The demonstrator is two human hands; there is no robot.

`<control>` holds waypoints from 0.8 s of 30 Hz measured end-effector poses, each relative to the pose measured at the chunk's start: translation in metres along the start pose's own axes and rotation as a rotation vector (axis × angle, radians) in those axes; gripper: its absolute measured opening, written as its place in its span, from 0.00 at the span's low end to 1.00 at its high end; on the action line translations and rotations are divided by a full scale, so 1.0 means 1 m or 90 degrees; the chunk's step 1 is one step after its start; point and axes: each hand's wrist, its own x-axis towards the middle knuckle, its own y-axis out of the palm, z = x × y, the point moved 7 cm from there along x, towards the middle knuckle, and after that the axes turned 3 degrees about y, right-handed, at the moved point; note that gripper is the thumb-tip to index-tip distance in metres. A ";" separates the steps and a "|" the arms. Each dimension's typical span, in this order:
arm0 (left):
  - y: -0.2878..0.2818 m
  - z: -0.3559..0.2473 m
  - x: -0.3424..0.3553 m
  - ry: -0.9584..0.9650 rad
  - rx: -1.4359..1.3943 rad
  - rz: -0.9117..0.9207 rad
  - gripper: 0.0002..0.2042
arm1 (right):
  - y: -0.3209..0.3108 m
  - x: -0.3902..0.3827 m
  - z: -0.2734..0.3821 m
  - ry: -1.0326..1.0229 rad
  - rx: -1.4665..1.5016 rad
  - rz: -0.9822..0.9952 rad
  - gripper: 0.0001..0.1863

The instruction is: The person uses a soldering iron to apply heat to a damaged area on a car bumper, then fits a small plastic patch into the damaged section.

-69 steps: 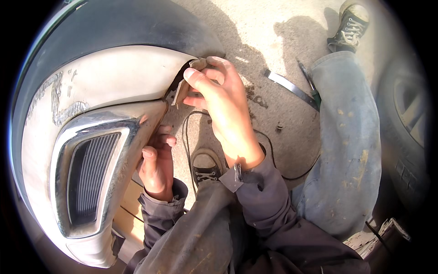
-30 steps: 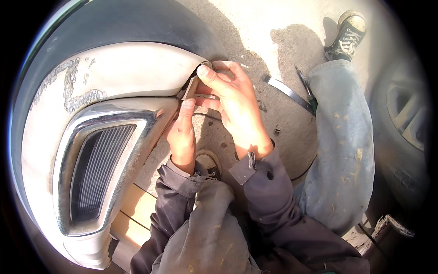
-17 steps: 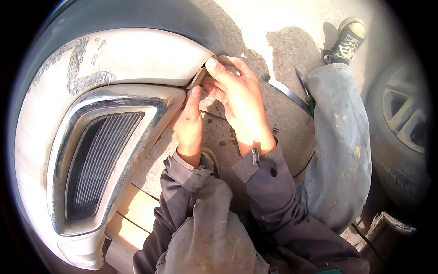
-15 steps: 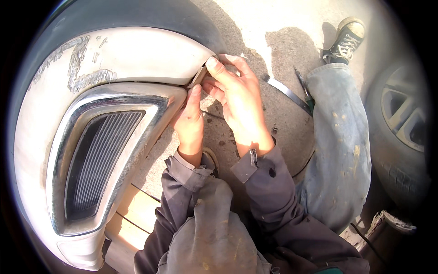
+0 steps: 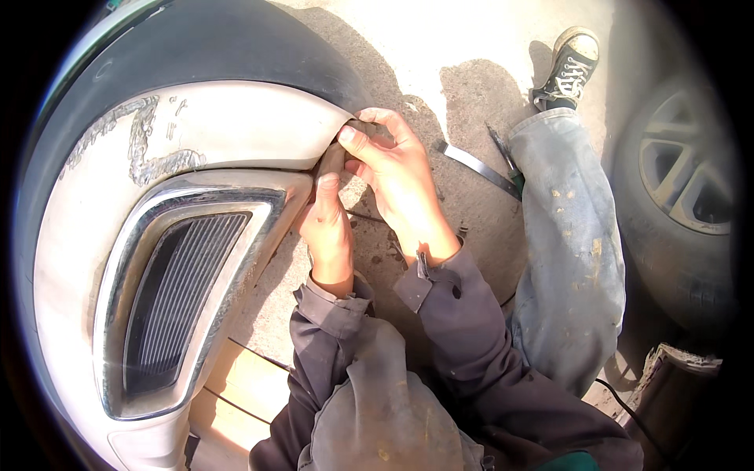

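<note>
A white car bumper point(image 5: 251, 125) with a dark upper part fills the left side, a rough grey scraped patch point(image 5: 145, 141) on its face. At its right-hand end, my right hand point(image 5: 404, 188) is closed, thumb and fingers pinching a greyish-brown flap point(image 5: 334, 157) along the edge. Whether the flap is part of the bumper or a separate piece, I cannot tell. My left hand point(image 5: 328, 235) grips the same edge just below, thumb upward, its other fingers mostly hidden behind. Under the hands sits a chrome-framed vent point(image 5: 188, 298) with a ribbed dark insert.
On the concrete to the right lie a flat metal strip point(image 5: 479, 166) and a thin dark tool with a green handle point(image 5: 515, 174). A person's leg in stained jeans point(image 5: 569, 235) stands beside them, and a car wheel point(image 5: 683, 173) is at far right. Wooden boards point(image 5: 236, 385) lie under the bumper.
The view has shifted, so the bumper sits lower in it and the leg and tools further left. Both hands stay at the bumper's end; more of the greyish-brown flap shows between them.
</note>
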 end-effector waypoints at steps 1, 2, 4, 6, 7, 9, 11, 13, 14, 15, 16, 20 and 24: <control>-0.001 -0.001 0.000 0.006 0.026 0.014 0.15 | -0.001 0.000 0.000 0.004 0.015 0.003 0.21; 0.007 -0.012 0.000 0.051 0.106 0.048 0.13 | -0.003 0.000 -0.001 0.006 0.030 0.001 0.21; 0.015 -0.020 -0.003 0.028 0.145 -0.013 0.11 | -0.007 -0.001 -0.004 0.007 0.052 -0.004 0.20; 0.012 -0.018 -0.005 -0.002 0.178 -0.036 0.09 | -0.010 -0.001 -0.009 0.004 0.067 -0.012 0.20; 0.007 -0.013 -0.004 -0.024 0.188 -0.025 0.08 | -0.013 0.000 -0.013 0.010 0.096 -0.020 0.20; 0.003 -0.007 -0.002 -0.050 0.179 -0.006 0.06 | -0.017 0.002 -0.019 0.021 0.152 -0.036 0.19; 0.004 -0.007 0.000 -0.056 0.146 0.009 0.05 | -0.017 0.002 -0.024 0.076 0.176 -0.019 0.18; 0.003 -0.008 0.000 -0.059 0.085 0.012 0.04 | -0.017 0.001 -0.029 0.142 0.203 -0.015 0.14; 0.000 -0.007 0.000 -0.072 0.057 0.012 0.04 | -0.020 0.003 -0.029 0.126 0.201 -0.023 0.14; -0.002 -0.007 0.000 -0.084 0.029 0.011 0.04 | -0.023 0.007 -0.034 0.110 0.199 -0.030 0.13; -0.004 -0.009 0.000 -0.088 0.010 -0.008 0.04 | -0.023 0.009 -0.035 0.095 0.198 -0.038 0.13; -0.002 -0.014 0.000 -0.042 0.090 0.011 0.04 | -0.022 0.011 -0.043 0.175 0.193 -0.014 0.11; -0.003 -0.009 0.002 -0.069 0.108 0.029 0.05 | -0.026 0.017 -0.051 0.179 0.242 -0.014 0.11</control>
